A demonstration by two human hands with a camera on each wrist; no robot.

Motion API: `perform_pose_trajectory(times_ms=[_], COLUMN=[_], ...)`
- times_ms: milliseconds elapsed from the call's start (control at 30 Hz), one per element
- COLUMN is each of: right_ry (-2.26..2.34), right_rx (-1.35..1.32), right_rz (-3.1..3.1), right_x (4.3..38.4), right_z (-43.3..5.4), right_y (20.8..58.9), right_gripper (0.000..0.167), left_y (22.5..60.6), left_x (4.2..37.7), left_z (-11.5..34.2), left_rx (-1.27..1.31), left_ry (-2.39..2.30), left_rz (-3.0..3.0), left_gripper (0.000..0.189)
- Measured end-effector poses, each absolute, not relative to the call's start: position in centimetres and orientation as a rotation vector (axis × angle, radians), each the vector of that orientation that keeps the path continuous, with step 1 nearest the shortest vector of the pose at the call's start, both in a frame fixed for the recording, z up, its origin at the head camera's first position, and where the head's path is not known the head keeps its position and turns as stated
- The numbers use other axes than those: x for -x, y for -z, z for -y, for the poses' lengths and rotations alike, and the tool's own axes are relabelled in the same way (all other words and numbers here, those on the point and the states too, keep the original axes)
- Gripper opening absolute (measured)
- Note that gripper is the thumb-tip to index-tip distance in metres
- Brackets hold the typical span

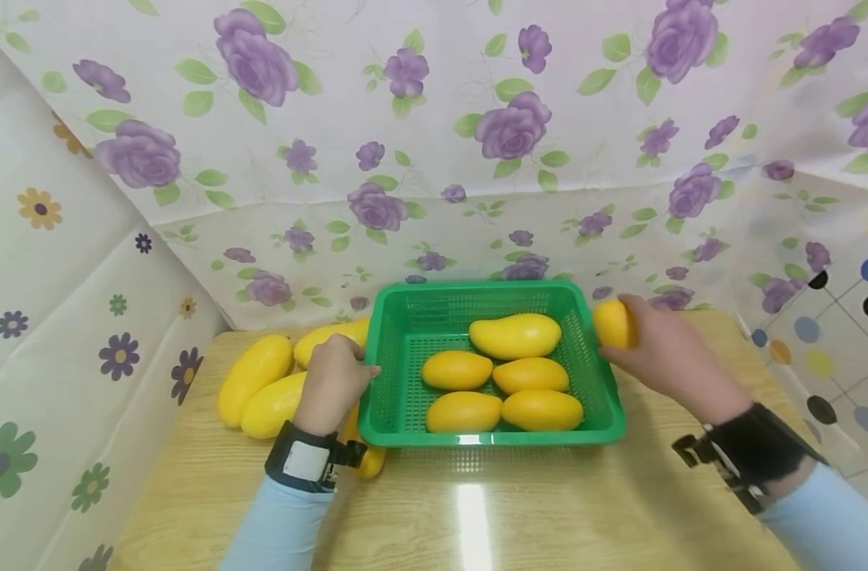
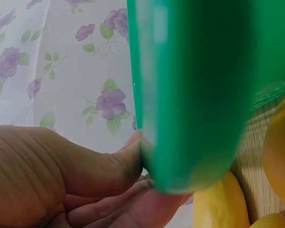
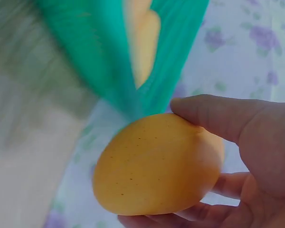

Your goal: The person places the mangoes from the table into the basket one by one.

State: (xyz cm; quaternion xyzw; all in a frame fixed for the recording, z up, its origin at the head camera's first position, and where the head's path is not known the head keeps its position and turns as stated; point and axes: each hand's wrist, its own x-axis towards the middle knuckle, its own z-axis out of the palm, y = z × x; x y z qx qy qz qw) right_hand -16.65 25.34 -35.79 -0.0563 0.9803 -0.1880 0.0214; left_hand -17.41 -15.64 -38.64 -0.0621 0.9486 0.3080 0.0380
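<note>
Beyond the fingers hangs 1 purple-flowered cloth (image 1: 320, 123); beneath them is 1 wooden bench (image 1: 555, 515). Between left and right fingers sits 1 green basket (image 1: 527, 438). The left hand (image 1: 332, 383) pinches its near rim between thumb and fingers. The right hand (image 1: 658, 345) grips 1 held mango (image 1: 614, 323), fingers curled round it, just outside the opposite rim; whether fruit and rim touch, I cannot tell.

The step looks like passing mangoes across the rim, though which way is unclear. To do it well, the left fingers should steady the basket without tilting it, and the right fingers should hold firmly but softly, so the skin does not bruise. Carry the fruit clear of the rim and set it down rather than drop it.

Counted by size: 1 bench, 1 basket, 2 hands. Beside and just beyond the left fingers lie 3 big yellow mangoes (image 1: 254, 381) on the bench. Inside the basket, nearer the right fingers, is 1 mid-sized yellow mango (image 1: 516, 336), and on the near side of it are 4 small orange mangoes (image 1: 464, 412), in 2 rows of 2. The right fingers hold 1 more. Below the left wrist, 1 partly hidden mango (image 1: 372, 462) shows, so the visible total is at least 10.
</note>
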Motion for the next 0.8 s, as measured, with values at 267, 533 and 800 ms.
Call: perform_pose_trajectory(times_ms=[267, 533, 800], right_ry=[0.684, 0.707, 0.628], right_rx=[0.358, 0.569, 0.749], right_rz=[-3.078, -3.039, -2.965], right_x=[19.7, 21.7, 23.4], right_z=[-17.6, -12.4, -9.6], right_y=[34.2, 34.8, 36.0], right_gripper=[0.085, 0.076, 0.070], left_y=[38.6, 38.8, 38.8], left_x=[17.4, 17.3, 17.3], left_z=[15.8, 15.8, 15.6], left_rx=[0.173, 0.181, 0.167], left_ry=[-0.913, -0.935, -0.915], left_rz=[-2.928, -2.913, -2.946], left_gripper=[0.032, 0.032, 0.031])
